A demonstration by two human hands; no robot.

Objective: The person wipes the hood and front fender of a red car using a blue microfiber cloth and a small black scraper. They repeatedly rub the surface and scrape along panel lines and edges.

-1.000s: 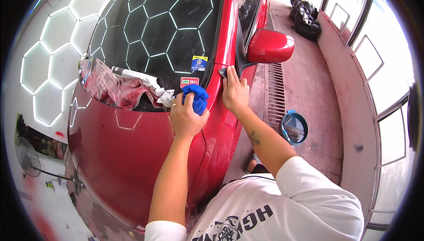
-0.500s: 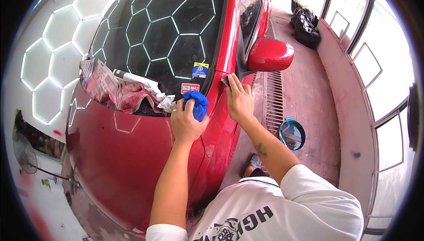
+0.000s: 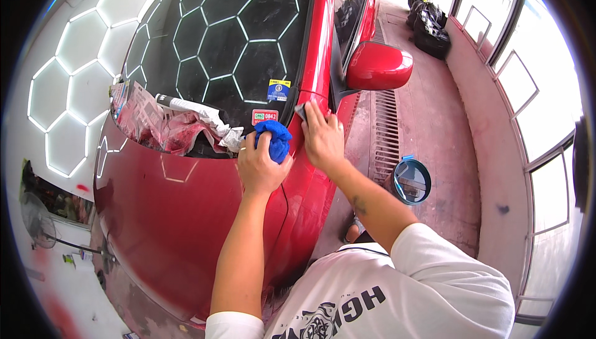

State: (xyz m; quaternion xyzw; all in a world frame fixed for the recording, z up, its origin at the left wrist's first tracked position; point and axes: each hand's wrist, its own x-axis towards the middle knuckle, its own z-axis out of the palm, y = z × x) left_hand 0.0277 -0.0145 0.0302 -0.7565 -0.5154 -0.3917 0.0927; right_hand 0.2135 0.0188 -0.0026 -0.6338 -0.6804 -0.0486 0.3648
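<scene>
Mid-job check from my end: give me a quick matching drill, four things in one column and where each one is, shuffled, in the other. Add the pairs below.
Things
1. Blue cloth
2. Dark grey piece
3. Bucket
4. Newspaper

Places
A. On the floor, beside the long drain grate
B. Bunched in the left hand
C. Crumpled along the base of the windscreen
D. At the red bodywork, held by the right hand

Pairs
1-B
2-D
3-A
4-C
</scene>
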